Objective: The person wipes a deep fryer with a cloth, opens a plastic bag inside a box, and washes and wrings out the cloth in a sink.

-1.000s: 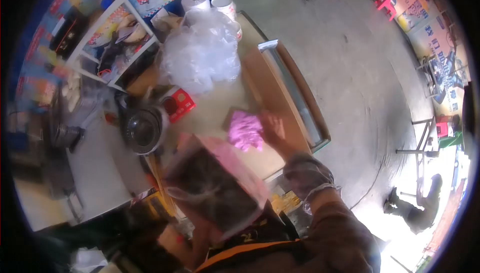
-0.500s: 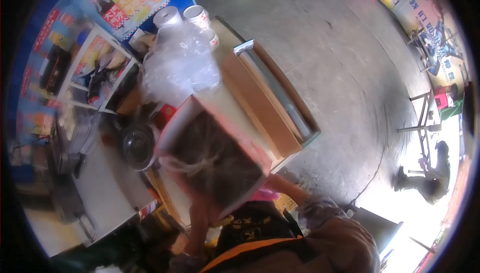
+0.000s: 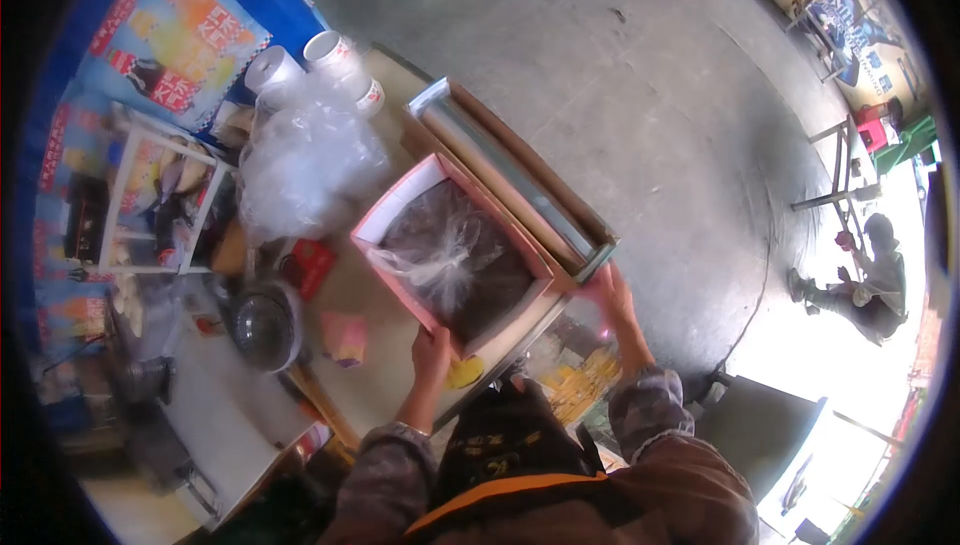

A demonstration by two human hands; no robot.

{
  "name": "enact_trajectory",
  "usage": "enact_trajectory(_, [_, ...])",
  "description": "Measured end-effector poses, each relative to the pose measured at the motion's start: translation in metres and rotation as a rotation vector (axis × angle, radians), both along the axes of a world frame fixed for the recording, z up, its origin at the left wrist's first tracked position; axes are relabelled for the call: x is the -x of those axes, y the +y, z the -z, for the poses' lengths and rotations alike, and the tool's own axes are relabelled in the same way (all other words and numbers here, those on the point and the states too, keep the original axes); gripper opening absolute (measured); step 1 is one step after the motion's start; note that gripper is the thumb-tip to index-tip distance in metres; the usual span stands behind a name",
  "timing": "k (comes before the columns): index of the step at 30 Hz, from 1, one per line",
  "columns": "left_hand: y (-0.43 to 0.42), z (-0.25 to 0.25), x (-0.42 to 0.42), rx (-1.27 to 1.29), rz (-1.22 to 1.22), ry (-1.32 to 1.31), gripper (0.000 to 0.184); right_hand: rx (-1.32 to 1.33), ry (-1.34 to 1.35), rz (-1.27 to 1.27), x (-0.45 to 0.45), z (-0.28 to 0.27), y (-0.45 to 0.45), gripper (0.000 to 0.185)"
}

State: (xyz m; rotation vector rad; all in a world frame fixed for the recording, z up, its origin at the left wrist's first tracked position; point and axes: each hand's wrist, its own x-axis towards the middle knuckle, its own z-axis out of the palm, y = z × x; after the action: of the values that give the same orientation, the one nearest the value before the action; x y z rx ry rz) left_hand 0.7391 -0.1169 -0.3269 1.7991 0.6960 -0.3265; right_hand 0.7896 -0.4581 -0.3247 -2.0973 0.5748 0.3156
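Pink box [image 3: 396, 290] sits farther forward than before, just beside long carton [image 3: 532, 163]. Left hand [image 3: 432, 353] grips box's near edge; right hand [image 3: 617, 297], near carton's end, grip unclear.

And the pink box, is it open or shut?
Open: no lid covers the pink box, and a clear bag with dark contents shows inside.

Both bare forearms [image 3: 631, 343] extend away from the near side, angled slightly inward, the left hand [image 3: 432, 351] curled with its thumb uppermost, the right hand [image 3: 614, 295] farther out, fingers blurred and pointing far.
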Motion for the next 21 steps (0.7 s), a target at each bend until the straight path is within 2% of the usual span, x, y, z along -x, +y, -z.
enact_trajectory(1, [-0.003, -0.005, -0.003, -0.028, 0.007, -0.026, 0.03, -0.25, 0.119, 0.153, -0.015, -0.026, 0.009, 0.04])
enact_trajectory(3, [-0.007, -0.013, -0.005, -0.082, 0.022, -0.073, 0.03, 0.115, 0.0, 0.014, -0.022, 0.029, -0.01, 0.04])
enact_trajectory(4, [-0.003, 0.002, -0.003, -0.11, 0.064, -0.058, 0.029, 0.302, -0.058, -0.057, -0.023, 0.05, -0.019, 0.042])
enact_trajectory(7, [-0.019, -0.017, -0.011, -0.105, 0.078, -0.073, 0.029, 0.333, -0.114, -0.078, -0.024, 0.056, -0.024, 0.044])
enact_trajectory(10, [-0.026, -0.025, -0.018, -0.135, 0.096, -0.075, 0.03, 0.31, -0.021, -0.078, -0.026, 0.041, -0.022, 0.041])
enact_trajectory(13, [-0.029, -0.044, -0.018, -0.156, 0.095, -0.097, 0.037, 0.062, -0.101, -0.12, -0.013, 0.032, -0.019, 0.041])
enact_trajectory(15, [-0.022, -0.044, -0.012, -0.202, 0.171, -0.11, 0.044, -0.406, -0.012, 0.176, 0.018, 0.023, 0.004, 0.037])
enact_trajectory(17, [-0.001, -0.026, 0.01, -0.275, 0.321, -0.093, 0.051, -0.965, 0.117, 0.355, 0.051, -0.011, 0.043, 0.032])
enact_trajectory(18, [0.008, -0.028, 0.023, -0.201, 0.364, 0.002, 0.052, -0.917, 0.232, 0.274, 0.076, 0.002, 0.054, 0.027])
enact_trajectory(19, [0.016, -0.03, 0.038, -0.126, 0.406, 0.096, 0.052, -1.105, 0.38, 0.291, 0.074, -0.062, 0.085, 0.027])
enact_trajectory(20, [0.021, -0.032, 0.055, -0.079, 0.429, 0.122, 0.05, -1.173, 0.458, 0.254, 0.081, -0.077, 0.115, 0.027])
enact_trajectory(21, [0.025, -0.033, 0.072, -0.033, 0.455, 0.15, 0.048, -1.351, 0.588, 0.231, 0.098, -0.058, 0.135, 0.027])
